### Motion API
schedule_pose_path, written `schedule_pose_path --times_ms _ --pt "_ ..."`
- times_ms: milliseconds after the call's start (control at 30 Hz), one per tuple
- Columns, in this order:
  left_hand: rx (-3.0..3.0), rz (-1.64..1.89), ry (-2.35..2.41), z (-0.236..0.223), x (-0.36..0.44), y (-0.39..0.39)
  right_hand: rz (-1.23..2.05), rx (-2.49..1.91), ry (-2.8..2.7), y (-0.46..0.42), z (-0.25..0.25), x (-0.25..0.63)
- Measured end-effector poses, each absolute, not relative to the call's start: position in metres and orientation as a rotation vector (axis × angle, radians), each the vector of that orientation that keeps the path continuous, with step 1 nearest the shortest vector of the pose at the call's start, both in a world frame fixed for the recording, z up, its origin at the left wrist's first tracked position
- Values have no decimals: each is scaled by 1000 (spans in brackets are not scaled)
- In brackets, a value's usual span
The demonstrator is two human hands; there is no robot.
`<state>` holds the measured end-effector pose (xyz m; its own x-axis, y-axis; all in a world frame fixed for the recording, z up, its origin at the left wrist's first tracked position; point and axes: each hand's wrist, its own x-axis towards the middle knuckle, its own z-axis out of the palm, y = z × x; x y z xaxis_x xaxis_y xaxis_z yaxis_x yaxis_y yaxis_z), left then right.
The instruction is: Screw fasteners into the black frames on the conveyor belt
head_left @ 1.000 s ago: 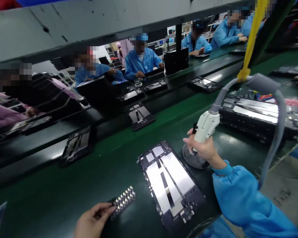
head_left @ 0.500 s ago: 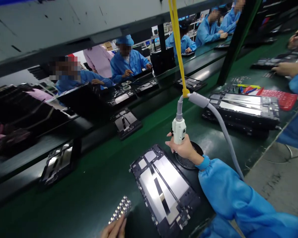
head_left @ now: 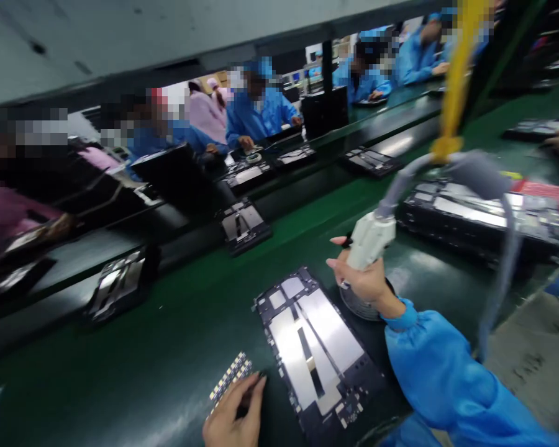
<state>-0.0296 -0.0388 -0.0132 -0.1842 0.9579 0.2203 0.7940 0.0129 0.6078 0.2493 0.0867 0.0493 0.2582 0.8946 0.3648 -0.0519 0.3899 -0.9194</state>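
My right hand (head_left: 368, 282) is wrapped round a white electric screwdriver (head_left: 371, 239), which hangs tilted from a yellow strap (head_left: 461, 74) on a grey cable. Below that hand, partly covered by it, sits a round black dish (head_left: 361, 309). Left of the dish lies an opened tablet-like device (head_left: 314, 347) with silvery battery panels and a dark ribbon. My left hand (head_left: 237, 413) is at the bottom, its thumb and fingertips pinched together beside the device; a tiny dark bit shows there, too small to name. Beside those fingers lies a sheet of small shiny pieces (head_left: 230, 375).
A stack of similar devices (head_left: 479, 217) stands at the right, near a red bubble-wrap bag (head_left: 552, 195). More opened devices (head_left: 118, 282) lie along the green bench (head_left: 181, 316). Co-workers in blue sit across the bench. A grey beam (head_left: 121, 43) spans overhead.
My left hand has come further into view, over the sheet of pieces, fingertips pinched. The screwdriver has tipped, its top leaning right, still in my right hand. The view has shifted slightly.
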Motion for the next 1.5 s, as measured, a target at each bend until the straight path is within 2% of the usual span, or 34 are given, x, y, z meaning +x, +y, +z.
schedule_pose_path --times_ms 200,400,600,933,1133,1500 --pt "1876 976 1829 -1 8 -22 1029 -847 -1284 68 73 190" --pt "1681 1087 1816 2 3 -32 1123 -894 -1405 76 53 138" --pt "1502 1205 1895 -8 -14 -39 1148 -929 -1416 79 40 138" --pt "1567 1269 1821 -14 -13 -41 1163 -842 -1412 74 62 125" --pt "1513 1325 1799 -18 -12 -43 1230 -827 -1447 79 47 106" --pt "1759 1390 1794 -14 -12 -43 1207 -832 -1457 79 37 106"
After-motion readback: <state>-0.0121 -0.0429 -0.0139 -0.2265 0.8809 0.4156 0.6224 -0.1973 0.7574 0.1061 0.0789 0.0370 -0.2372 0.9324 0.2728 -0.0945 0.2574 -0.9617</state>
